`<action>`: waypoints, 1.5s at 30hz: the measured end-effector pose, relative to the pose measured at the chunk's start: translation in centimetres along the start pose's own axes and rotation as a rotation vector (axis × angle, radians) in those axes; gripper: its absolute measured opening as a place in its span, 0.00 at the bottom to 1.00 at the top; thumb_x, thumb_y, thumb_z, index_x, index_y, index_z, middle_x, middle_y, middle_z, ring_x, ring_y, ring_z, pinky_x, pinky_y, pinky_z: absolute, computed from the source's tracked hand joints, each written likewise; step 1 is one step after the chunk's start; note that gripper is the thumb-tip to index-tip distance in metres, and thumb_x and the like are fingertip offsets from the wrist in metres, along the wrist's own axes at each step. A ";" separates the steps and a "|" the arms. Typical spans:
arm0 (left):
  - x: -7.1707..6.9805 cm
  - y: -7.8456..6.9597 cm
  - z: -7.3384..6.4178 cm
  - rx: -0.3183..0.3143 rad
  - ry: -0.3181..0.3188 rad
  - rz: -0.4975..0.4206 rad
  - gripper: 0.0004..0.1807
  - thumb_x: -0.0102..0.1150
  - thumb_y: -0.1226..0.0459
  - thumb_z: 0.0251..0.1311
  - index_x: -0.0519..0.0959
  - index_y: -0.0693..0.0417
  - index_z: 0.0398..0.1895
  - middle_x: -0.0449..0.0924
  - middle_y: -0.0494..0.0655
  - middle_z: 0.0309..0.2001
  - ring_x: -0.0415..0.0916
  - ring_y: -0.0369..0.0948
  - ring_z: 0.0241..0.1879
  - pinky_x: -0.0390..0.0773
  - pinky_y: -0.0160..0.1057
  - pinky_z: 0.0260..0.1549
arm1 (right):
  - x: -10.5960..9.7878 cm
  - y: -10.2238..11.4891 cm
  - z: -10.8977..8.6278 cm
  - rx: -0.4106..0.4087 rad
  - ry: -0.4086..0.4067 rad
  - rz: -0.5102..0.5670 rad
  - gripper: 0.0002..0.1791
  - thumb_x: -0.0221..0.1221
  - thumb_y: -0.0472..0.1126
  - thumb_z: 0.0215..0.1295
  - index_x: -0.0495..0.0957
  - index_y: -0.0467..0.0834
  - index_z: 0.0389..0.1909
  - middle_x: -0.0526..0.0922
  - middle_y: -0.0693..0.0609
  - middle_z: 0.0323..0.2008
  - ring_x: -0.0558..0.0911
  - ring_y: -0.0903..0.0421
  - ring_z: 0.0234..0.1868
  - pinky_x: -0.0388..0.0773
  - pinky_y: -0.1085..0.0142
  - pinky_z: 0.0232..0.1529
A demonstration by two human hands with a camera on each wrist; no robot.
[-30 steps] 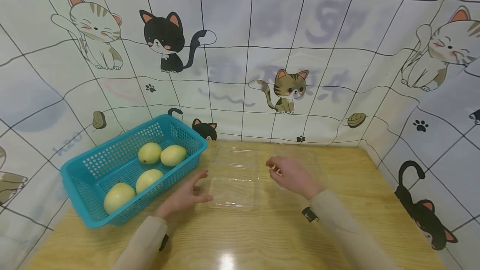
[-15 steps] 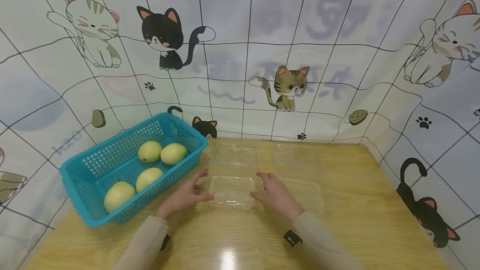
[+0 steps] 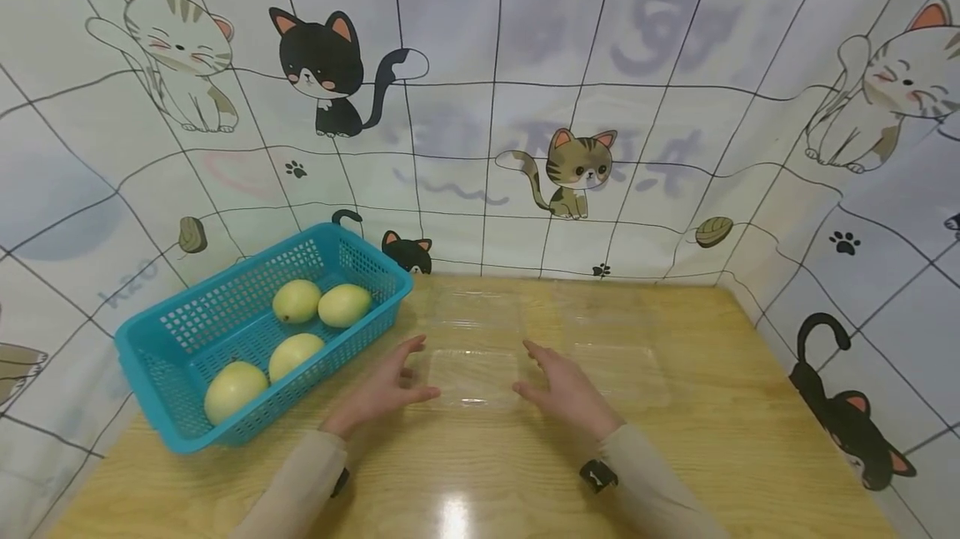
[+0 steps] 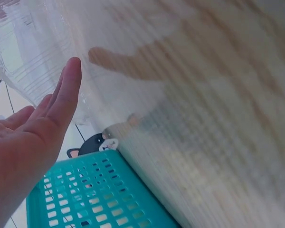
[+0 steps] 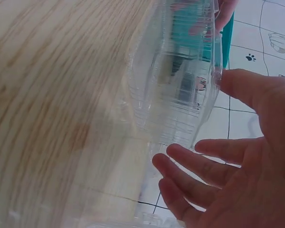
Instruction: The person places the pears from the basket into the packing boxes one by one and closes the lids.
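A clear plastic clamshell box (image 3: pixel 474 379) lies unfolded on the table, its two halves one behind the other. At its left side is my left hand (image 3: pixel 381 393), thumb and fingers spread apart. My right hand (image 3: pixel 567 393) stands at the opposite side, fingers likewise extended. In the right wrist view, the fingertips (image 5: pixel 226 80) are right at the box's ribbed wall (image 5: pixel 185 90). The left wrist view has straight fingers close beside clear plastic (image 4: pixel 33 52). A second clear clamshell box (image 3: pixel 626 372) lies open just right of my right hand.
A blue-green perforated basket (image 3: pixel 161 406) stands at the left, holding several pale yellow-green round fruits (image 3: pixel 238 391). Behind the wooden table (image 3: pixel 480 472) hangs a cat-printed cloth (image 3: pixel 465 122), which also covers both sides.
My right hand has come down and left from over the right box to the near box's right side. Over the last half second, both hands and both boxes have shifted slightly right.
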State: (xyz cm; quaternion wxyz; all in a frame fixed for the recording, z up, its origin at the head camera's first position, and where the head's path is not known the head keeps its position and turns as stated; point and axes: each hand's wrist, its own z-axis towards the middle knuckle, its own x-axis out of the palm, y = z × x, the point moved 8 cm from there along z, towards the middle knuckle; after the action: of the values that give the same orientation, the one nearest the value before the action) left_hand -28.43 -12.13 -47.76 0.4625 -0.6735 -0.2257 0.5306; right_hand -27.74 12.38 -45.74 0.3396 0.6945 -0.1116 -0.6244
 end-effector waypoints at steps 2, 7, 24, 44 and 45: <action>0.1 0.0 0.2 0.000 -0.016 0.000 0.49 0.71 0.58 0.54 0.53 0.62 0.73 0.59 0.64 0.68 0.70 0.62 0.55 0.74 0.56 0.51 | 0.0 0.0 0.0 -0.011 0.001 0.022 0.40 0.62 0.47 0.65 0.57 0.35 0.71 0.70 0.38 0.63 0.74 0.40 0.58 0.70 0.45 0.58; 0.3 0.0 0.5 0.003 -0.028 -0.011 0.49 0.71 0.59 0.54 0.52 0.63 0.73 0.59 0.64 0.68 0.70 0.62 0.55 0.74 0.57 0.51 | 0.1 -0.3 0.0 0.015 0.006 0.119 0.42 0.64 0.47 0.63 0.55 0.35 0.72 0.67 0.37 0.65 0.75 0.40 0.56 0.74 0.47 0.53; -0.9 -2.3 1.1 0.026 0.036 0.152 0.47 0.69 0.58 0.57 0.52 0.64 0.73 0.56 0.64 0.70 0.66 0.63 0.60 0.71 0.58 0.54 | 1.1 -2.2 0.0 0.075 -0.001 0.457 0.51 0.70 0.46 0.56 0.51 0.45 0.75 0.63 0.41 0.68 0.75 0.39 0.56 0.80 0.54 0.44; -3.3 -6.6 1.9 0.132 0.108 0.395 0.44 0.65 0.52 0.59 0.57 0.61 0.72 0.56 0.65 0.70 0.54 0.59 0.68 0.60 0.59 0.62 | 1.4 -2.0 -0.4 0.054 -0.047 0.401 0.45 0.70 0.48 0.56 0.59 0.44 0.72 0.64 0.44 0.68 0.78 0.46 0.49 0.80 0.63 0.34; -4.0 -7.2 1.9 0.154 0.097 0.404 0.43 0.65 0.53 0.60 0.57 0.62 0.72 0.54 0.66 0.70 0.53 0.60 0.69 0.60 0.59 0.62 | 1.4 -2.1 -0.4 0.055 -0.049 0.409 0.46 0.70 0.48 0.56 0.59 0.43 0.73 0.64 0.44 0.68 0.77 0.46 0.49 0.80 0.63 0.34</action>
State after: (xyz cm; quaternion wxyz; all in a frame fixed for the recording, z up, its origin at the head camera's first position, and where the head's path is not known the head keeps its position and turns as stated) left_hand -30.15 -11.22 -39.54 0.4069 -0.6925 -0.0225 0.5953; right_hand -27.60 13.27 -48.11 0.4375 0.6510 -0.2756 -0.5557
